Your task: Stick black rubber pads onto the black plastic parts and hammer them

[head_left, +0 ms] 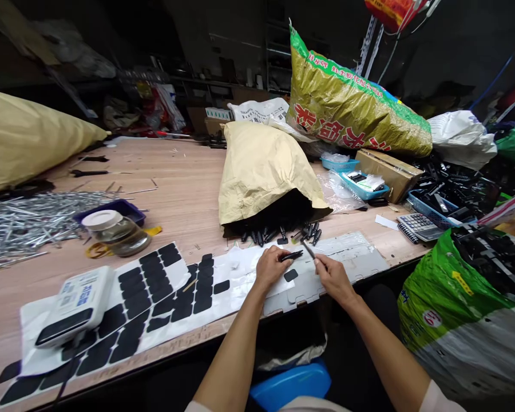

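The left hand [271, 268] half hides a small black part [292, 256]; the right hand's [332, 278] thin tool [308, 249] is unidentifiable.

The wooden workbench [189, 189] spans the view from 9 o'clock to 3 o'clock. Its pale top is brightly lit, while the room behind it lies in deep shadow. At 12 o'clock, a dark shelving rack [278, 51] stands against the unlit rear wall [223, 28]. Slotted white uprights [368, 46] rise at 1 o'clock. A blue plastic stool [289, 383] sits below the bench's near edge at 6 o'clock. The floor is too dark to make out.
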Demonstrator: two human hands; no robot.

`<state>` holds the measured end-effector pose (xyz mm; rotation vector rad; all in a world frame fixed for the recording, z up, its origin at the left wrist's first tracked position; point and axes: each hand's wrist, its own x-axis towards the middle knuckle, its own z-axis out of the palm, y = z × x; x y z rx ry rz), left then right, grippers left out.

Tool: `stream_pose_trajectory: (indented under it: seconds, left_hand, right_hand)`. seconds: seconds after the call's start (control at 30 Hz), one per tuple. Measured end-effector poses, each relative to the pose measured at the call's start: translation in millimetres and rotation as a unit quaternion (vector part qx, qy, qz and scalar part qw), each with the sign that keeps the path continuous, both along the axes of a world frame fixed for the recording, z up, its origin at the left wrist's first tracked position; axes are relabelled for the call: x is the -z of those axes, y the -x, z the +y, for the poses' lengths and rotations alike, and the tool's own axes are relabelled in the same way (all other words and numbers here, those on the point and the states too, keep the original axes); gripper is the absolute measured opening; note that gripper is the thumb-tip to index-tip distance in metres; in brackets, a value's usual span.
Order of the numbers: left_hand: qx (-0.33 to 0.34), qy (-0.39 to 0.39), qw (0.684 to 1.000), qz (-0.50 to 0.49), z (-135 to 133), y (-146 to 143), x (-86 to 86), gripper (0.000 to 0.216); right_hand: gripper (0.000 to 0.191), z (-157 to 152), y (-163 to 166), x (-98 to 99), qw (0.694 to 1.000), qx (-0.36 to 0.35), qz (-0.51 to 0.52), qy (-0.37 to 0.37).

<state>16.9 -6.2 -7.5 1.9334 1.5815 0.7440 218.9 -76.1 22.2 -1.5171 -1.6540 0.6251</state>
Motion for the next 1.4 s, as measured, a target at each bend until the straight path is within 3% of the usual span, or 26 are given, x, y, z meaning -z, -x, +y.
stream_pose_trajectory:
  seconds: [0.13, 0.23, 0.43, 0.53, 0.63, 0.73, 0.83, 0.93, 1.03, 1.1, 1.2, 1.3, 1.4]
  left_hand:
    - [-0.001, -0.002, 1.0, 0.006, -1.7, 0.5, 0.0, 0.023]
    - [0.002, 0.0, 1.0, 0.011, -1.8, 1.2, 1.3, 0.022]
    - [0.019, -0.015, 1.0, -0.016, -1.4, 2.6, -1.5, 0.022]
    - [0.016, -0.034, 0.995, -0.088, -23.6, 4.4, -9.7, 0.026]
    - [0.013, -0.048, 0.991, -0.124, -72.9, 10.1, -12.5, 0.036]
    - [0.097, -0.021, 0.992, -0.08, -131.0, 15.0, 0.5, 0.038]
    - [0.149, 0.047, 0.988, 0.0, -169.3, 13.8, 28.4, 0.038]
    - [0.104, 0.117, 0.984, 0.082, -179.9, 9.7, 57.3, 0.043]
    - [0.082, 0.161, 0.972, 0.148, -177.9, 5.8, 68.1, 0.041]
    - [0.111, 0.153, 0.972, 0.137, -175.0, 1.3, 60.3, 0.041]
    - [0.127, 0.071, 0.988, 0.046, -159.8, -12.3, 29.3, 0.038]
    - [0.012, -0.025, 0.999, -0.02, -115.6, -30.7, -11.3, 0.037]
    - [-0.13, -0.045, 0.99, -0.018, -47.7, -42.7, -44.1, 0.034]
  right_hand:
    - [0.032, 33.1, -25.5, -1.3, 0.988, 0.081, 0.131, 0.033]
    - [0.032, 56.6, -46.1, 9.1, 0.962, 0.144, 0.222, 0.07]
    - [0.029, 73.7, -66.4, 28.8, 0.937, 0.167, 0.299, 0.065]
    - [0.028, 73.9, -66.1, 28.7, 0.942, 0.167, 0.28, 0.075]
    - [0.027, 73.8, -64.8, 27.4, 0.944, 0.17, 0.275, 0.07]
    - [0.028, 73.7, -63.6, 27.0, 0.942, 0.177, 0.276, 0.07]
    - [0.027, 73.0, -62.8, 26.3, 0.942, 0.179, 0.273, 0.076]
    - [0.028, 71.9, -62.5, 25.3, 0.944, 0.178, 0.266, 0.075]
    - [0.028, 71.3, -62.0, 24.8, 0.947, 0.18, 0.257, 0.069]
    - [0.027, 71.7, -61.5, 25.1, 0.947, 0.181, 0.258, 0.067]
    - [0.026, 72.7, -61.0, 26.7, 0.946, 0.185, 0.258, 0.07]
    - [0.026, 73.5, -61.2, 28.3, 0.947, 0.186, 0.253, 0.073]
    - [0.026, 73.7, -61.4, 29.1, 0.944, 0.186, 0.261, 0.079]
